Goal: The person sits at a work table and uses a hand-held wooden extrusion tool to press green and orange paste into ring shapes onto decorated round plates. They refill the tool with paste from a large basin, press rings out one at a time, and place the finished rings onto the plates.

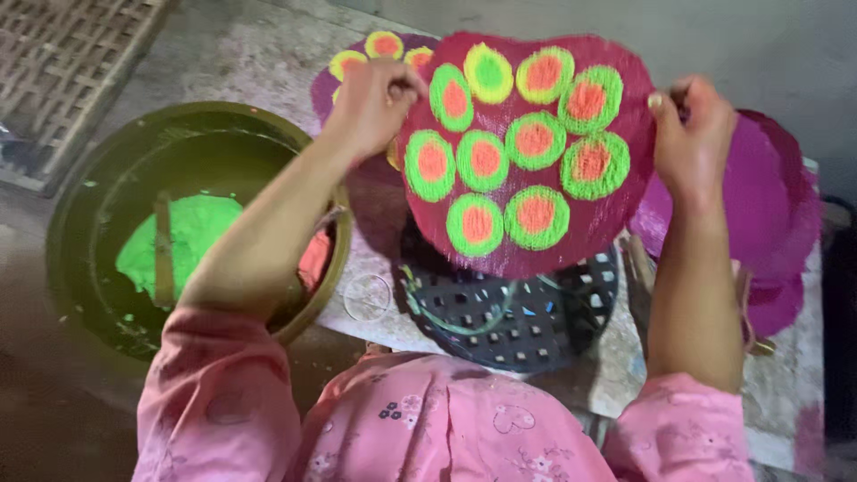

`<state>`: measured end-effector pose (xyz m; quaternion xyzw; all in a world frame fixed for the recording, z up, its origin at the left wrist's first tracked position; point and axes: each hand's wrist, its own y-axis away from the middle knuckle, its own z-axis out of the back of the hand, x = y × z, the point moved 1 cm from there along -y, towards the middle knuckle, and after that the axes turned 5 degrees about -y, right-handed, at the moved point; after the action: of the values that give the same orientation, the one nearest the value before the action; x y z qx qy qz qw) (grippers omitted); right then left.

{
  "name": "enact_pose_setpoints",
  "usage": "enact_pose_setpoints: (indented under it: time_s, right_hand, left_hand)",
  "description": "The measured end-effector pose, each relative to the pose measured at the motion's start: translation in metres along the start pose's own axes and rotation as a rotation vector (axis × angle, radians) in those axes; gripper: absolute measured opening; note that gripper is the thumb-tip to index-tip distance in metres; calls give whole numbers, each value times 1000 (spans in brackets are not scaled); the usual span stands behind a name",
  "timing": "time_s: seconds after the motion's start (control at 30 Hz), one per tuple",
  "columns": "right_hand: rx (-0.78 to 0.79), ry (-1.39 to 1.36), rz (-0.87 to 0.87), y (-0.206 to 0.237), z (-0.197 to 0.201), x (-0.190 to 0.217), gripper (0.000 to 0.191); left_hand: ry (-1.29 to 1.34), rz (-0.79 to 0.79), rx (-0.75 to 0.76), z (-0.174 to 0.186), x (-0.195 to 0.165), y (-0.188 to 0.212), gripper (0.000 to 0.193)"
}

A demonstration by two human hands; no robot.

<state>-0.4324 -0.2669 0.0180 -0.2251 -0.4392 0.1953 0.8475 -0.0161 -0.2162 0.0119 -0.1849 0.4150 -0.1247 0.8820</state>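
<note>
Clearly, both hands are busy with one thing: a round, dark red disc (527,152) painted with green rings that have orange centres. The left hand (375,103) pinches its upper left edge with closed fingers, and the right hand (692,134) pinches the upper right edge in the same way. The disc hangs in the air between them, tilted toward the camera, above a black perforated tray (509,312) that lies on the counter (357,259). I think it is held only by the rim because the painted spots look fresh and wet, so the fingers stay away from the colour; two hands also keep such a thin sheet flat and stop it from folding.

Around it there are more discs. Behind the left hand, another painted disc (375,54) with yellow and orange spots lies on the counter, partly hidden. To the right, a pile of plain magenta discs (768,214) lies behind and below the right forearm, near the counter edge. At the left, a big dark green basin (107,178) holds bright green paste (187,236) and a stick; the left forearm crosses over its rim. A woven bamboo mat (62,62) is at the top left. The raised disc covers part of the tray, so I cannot tell what lies under it there.
</note>
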Motion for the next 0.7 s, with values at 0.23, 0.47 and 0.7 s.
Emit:
enact_pose_setpoints:
  time_s: [0.23, 0.47, 0.7]
  right_hand:
    - [-52, -3, 148, -88, -155, 44, 5]
    - [-121, -59, 63, -103, -294, 101, 6]
    - [-12, -48, -214, -91, -364, 110, 9]
  left_hand:
    - [-185, 51, -122, 60, 78, -67, 18]
    - [-459, 230, -152, 126, 147, -84, 16]
    - [-640, 343, -97, 153, 187, -74, 10]
